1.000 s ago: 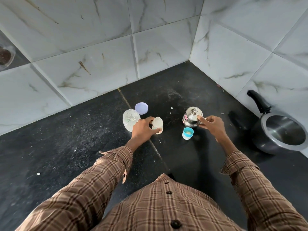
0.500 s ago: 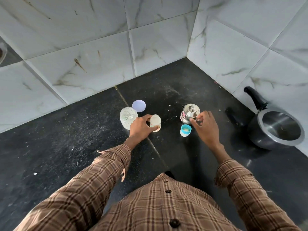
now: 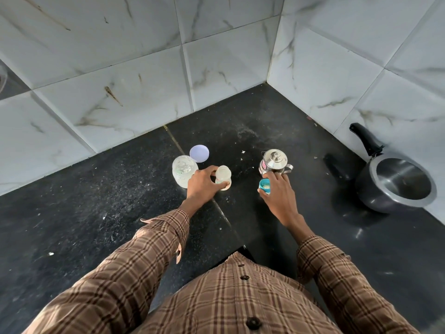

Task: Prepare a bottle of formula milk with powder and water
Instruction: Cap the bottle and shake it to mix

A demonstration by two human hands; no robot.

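Observation:
A small translucent baby bottle (image 3: 222, 175) stands upright on the black counter (image 3: 96, 213), and my left hand (image 3: 202, 184) is wrapped around its lower part. Just left of it stands an open clear plastic jar (image 3: 183, 170) with white powder traces, its pale lilac lid (image 3: 199, 153) lying behind it. My right hand (image 3: 277, 191) has closed its fingers around a small teal cup (image 3: 264, 186) holding a little pale powder. A small steel kettle (image 3: 274, 161) with a lid stands right behind that hand.
A dark pressure cooker pot (image 3: 397, 184) with a black handle sits at the right, against the tiled wall. Marble-patterned tiled walls (image 3: 216, 68) meet in a corner behind the items. White specks dot the counter.
My right hand left the kettle's handle, moved down and left, and closed on the teal cup. My left hand stayed on the bottle.

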